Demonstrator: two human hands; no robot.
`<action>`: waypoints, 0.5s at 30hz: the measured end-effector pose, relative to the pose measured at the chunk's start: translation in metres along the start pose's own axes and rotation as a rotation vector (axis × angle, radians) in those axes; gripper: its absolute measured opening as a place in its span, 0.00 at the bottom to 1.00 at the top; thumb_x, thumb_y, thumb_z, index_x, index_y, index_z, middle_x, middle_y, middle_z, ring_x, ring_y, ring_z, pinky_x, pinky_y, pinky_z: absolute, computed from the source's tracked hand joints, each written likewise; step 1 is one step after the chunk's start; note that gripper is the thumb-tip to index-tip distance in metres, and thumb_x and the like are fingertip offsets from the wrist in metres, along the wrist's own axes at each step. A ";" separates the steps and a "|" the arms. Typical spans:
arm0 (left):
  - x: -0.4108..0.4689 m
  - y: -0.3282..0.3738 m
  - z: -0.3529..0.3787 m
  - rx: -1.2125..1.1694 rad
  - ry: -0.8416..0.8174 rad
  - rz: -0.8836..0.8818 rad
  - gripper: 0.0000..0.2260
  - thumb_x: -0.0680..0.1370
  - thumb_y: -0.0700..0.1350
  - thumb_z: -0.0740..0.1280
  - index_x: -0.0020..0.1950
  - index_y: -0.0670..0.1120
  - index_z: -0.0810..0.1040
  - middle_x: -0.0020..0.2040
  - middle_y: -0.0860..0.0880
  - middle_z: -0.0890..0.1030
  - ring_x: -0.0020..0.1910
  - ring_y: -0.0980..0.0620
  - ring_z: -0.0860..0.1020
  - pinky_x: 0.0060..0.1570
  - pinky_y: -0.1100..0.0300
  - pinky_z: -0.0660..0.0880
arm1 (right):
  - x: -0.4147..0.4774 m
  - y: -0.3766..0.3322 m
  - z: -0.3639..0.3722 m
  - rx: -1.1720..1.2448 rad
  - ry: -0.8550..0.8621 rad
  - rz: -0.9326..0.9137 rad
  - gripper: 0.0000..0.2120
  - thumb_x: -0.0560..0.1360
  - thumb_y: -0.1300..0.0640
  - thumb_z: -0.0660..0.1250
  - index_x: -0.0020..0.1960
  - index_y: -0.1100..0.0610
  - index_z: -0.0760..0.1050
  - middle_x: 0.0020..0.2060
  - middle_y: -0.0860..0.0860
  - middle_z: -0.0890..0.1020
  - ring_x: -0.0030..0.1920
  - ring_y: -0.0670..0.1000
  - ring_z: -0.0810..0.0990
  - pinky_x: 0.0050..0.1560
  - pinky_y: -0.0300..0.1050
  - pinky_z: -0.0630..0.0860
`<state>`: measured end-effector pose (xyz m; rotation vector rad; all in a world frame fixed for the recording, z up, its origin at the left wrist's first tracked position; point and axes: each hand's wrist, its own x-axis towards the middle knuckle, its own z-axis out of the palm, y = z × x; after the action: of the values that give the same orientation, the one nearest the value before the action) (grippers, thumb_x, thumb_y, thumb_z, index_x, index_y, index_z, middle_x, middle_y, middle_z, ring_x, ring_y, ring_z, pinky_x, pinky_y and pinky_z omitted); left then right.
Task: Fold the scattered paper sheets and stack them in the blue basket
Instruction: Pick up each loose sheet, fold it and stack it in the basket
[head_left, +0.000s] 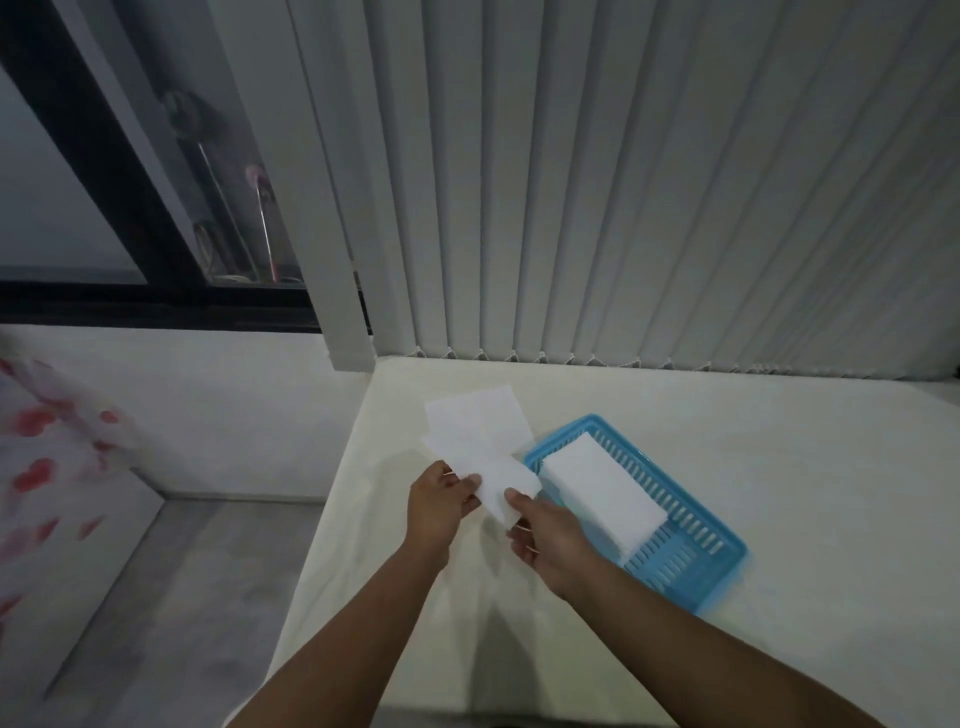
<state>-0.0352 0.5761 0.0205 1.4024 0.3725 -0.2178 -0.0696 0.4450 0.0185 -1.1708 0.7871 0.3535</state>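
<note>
Folding, we judge: our left hand (440, 501) and right hand (545, 540) pinch a white paper sheet (501, 480) | next: crease, into blue plastic basket (680, 564)

Left hand (439, 506), right hand (550, 540): both in pinch grip

folded stack (602, 499) in basket (691, 566), loose sheets (475, 426) left

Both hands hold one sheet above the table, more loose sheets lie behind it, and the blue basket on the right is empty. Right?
Not quite. The blue basket is not empty: the head view shows a stack of folded sheets lying in it. The rest stands: the left hand and right hand both hold one sheet above the table, with loose sheets behind it.
</note>
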 end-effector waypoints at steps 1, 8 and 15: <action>0.000 0.000 0.004 -0.022 -0.023 -0.003 0.08 0.75 0.34 0.67 0.52 0.41 0.79 0.50 0.43 0.84 0.50 0.46 0.83 0.48 0.58 0.81 | -0.001 -0.005 -0.001 0.063 0.017 -0.010 0.08 0.73 0.56 0.72 0.48 0.57 0.75 0.37 0.52 0.77 0.33 0.48 0.74 0.34 0.40 0.75; 0.005 0.002 0.038 -0.040 -0.065 -0.085 0.05 0.77 0.42 0.67 0.47 0.41 0.80 0.48 0.45 0.84 0.46 0.48 0.84 0.46 0.57 0.81 | 0.001 -0.023 -0.031 0.004 0.233 -0.233 0.14 0.72 0.58 0.71 0.35 0.56 0.67 0.29 0.52 0.72 0.30 0.50 0.69 0.32 0.42 0.70; 0.026 0.008 0.065 -0.047 -0.059 -0.133 0.07 0.78 0.44 0.67 0.44 0.42 0.79 0.42 0.45 0.82 0.41 0.50 0.81 0.47 0.58 0.80 | 0.005 -0.032 -0.071 0.094 0.366 -0.223 0.05 0.73 0.60 0.71 0.41 0.58 0.76 0.32 0.52 0.75 0.31 0.49 0.71 0.32 0.40 0.70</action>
<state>-0.0006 0.5155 0.0257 1.3237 0.4194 -0.3562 -0.0716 0.3668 0.0247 -1.2368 0.9665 -0.0868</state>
